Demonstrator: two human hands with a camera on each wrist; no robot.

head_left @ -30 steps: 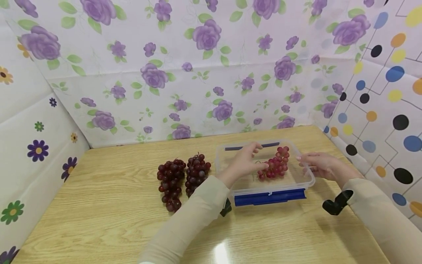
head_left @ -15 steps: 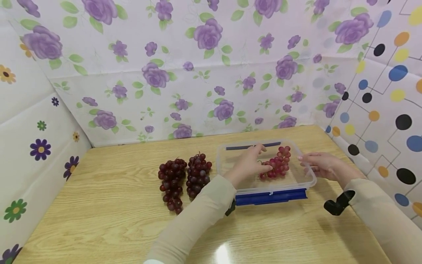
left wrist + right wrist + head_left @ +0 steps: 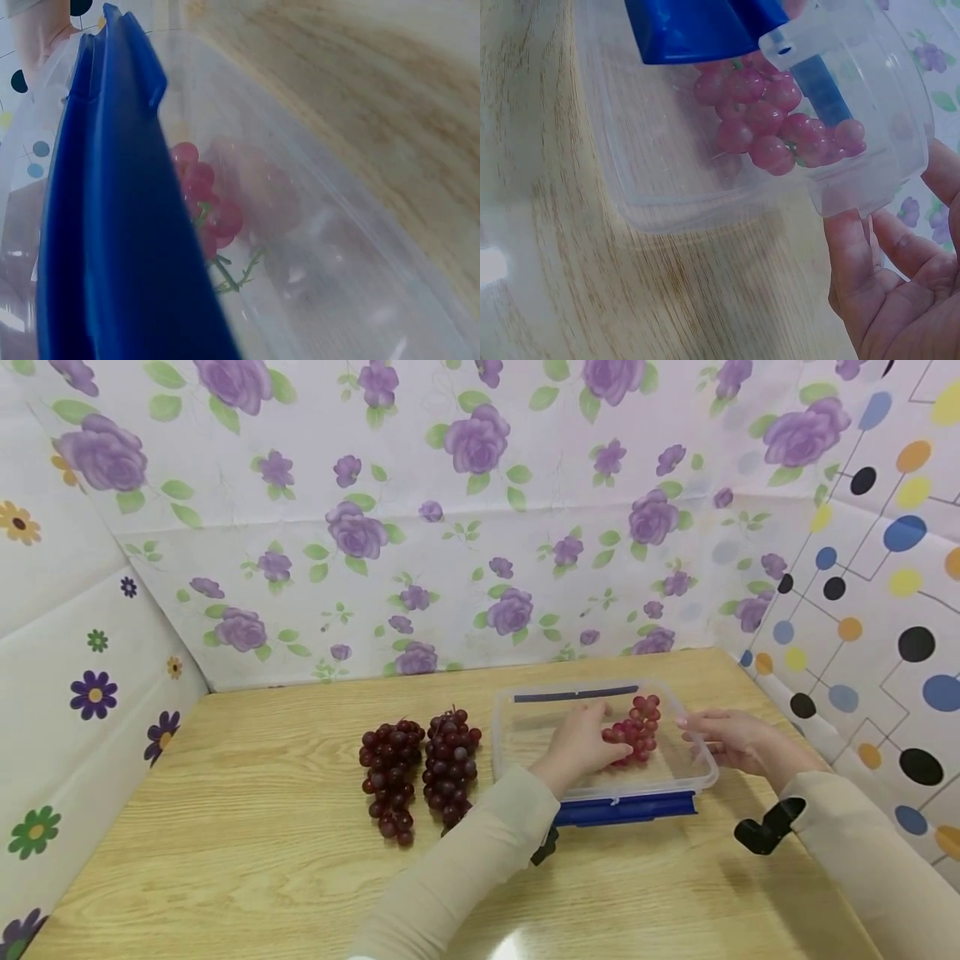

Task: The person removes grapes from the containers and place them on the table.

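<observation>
A clear plastic box (image 3: 667, 788) stands at the right of the table, lid off, with a blue latch flap (image 3: 630, 811) hanging from its front. Inside lies a bunch of pink-red grapes (image 3: 639, 728), its green stem (image 3: 236, 283) showing in the left wrist view. My left hand (image 3: 576, 747) reaches into the box and grips the bunch's left end between thumb and fingers; the fingertips are hidden. With my right hand (image 3: 733, 742) I hold the box's right end, fingers under the rim, as the right wrist view shows.
Two bunches of dark red grapes, a left one (image 3: 390, 768) and a right one (image 3: 450, 756), lie on the wooden table (image 3: 247, 810) left of the box. Patterned cloth walls (image 3: 420, 568) enclose the table's back and sides.
My left hand has moved right and lower into the box, closing in on the pink-red grapes and covering their left end. My right hand stays at the box's right end.
</observation>
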